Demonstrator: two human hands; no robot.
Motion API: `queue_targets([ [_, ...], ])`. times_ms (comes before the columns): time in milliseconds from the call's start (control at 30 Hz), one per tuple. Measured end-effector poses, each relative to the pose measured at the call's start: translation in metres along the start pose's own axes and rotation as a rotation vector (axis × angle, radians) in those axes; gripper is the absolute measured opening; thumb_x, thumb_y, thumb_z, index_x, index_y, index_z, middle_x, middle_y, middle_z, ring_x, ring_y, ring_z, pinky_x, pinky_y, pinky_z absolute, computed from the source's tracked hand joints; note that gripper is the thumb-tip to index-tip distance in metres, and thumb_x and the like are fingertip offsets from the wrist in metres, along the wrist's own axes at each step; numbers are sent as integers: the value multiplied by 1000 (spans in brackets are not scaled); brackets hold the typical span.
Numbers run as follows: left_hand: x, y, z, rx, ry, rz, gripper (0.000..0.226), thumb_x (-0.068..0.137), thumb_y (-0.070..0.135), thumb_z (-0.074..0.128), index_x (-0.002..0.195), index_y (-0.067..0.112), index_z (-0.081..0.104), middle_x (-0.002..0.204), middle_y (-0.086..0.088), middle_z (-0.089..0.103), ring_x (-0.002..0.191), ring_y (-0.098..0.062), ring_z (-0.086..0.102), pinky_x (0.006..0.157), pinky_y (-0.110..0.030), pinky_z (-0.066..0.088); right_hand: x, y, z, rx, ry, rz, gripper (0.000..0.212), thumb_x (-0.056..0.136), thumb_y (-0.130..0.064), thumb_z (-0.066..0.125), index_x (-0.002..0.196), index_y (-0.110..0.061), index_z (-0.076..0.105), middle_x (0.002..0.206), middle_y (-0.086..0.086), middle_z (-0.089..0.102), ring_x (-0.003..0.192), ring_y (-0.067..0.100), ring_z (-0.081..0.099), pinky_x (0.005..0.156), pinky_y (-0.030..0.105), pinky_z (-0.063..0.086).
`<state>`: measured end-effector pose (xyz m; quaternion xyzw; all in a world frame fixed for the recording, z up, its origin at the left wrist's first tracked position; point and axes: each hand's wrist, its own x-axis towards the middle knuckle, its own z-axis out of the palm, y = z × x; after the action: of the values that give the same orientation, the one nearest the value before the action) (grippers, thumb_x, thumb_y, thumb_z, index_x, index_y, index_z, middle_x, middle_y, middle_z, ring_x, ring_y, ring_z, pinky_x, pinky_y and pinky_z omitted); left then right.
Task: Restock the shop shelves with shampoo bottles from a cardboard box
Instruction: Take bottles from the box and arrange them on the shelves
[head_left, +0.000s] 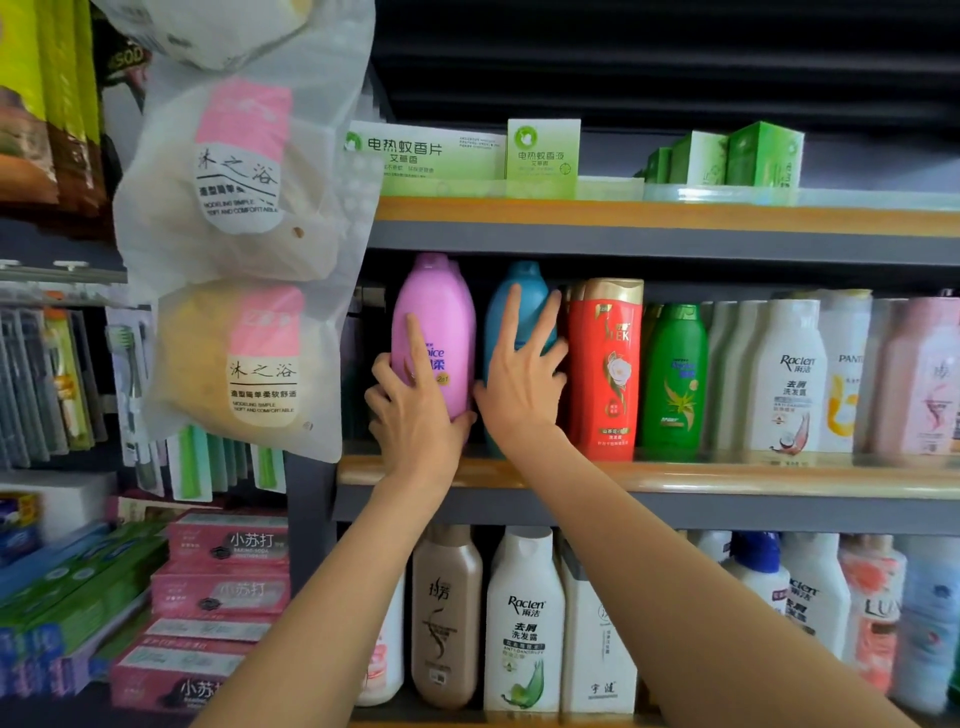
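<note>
A pink shampoo bottle (434, 317) stands at the left end of the middle shelf (675, 478). My left hand (413, 410) grips its lower part, thumb under the right side and forefinger stretched up the front. Beside it stands a blue bottle (524, 306). My right hand (522, 374) lies flat against the blue bottle with its fingers straight and spread. To the right follow a red bottle (605, 374), a green bottle (672, 384) and white bottles (789, 379). No cardboard box is in view.
Green boxes (540, 158) line the top shelf. More shampoo bottles (524, 623) fill the lower shelf. Bagged bath sponges (239, 260) hang at the left, close to the pink bottle. Pink toothpaste boxes (223, 566) and toothbrushes are stacked at the lower left.
</note>
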<state>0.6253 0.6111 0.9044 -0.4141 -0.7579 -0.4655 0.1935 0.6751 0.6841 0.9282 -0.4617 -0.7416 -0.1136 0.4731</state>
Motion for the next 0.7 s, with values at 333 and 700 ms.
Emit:
queue_targets([
  [333,0,0,1,14,-4,5,107,80,31,69,147,27,-15,144,-19,15,120,-41,33,92,-52,43,-9,-2,-22,148,-82,0,107,76,-12,64,149,-25,-14,154,23,-14,117,39,36,86,42,41],
  [700,-18,4,0,-19,98,130,84,82,21,62,149,16,11,150,-21,15,133,-40,21,108,-49,24,-34,7,-42,416,36,-129,101,74,-18,68,151,-20,3,152,23,3,122,40,31,101,42,31],
])
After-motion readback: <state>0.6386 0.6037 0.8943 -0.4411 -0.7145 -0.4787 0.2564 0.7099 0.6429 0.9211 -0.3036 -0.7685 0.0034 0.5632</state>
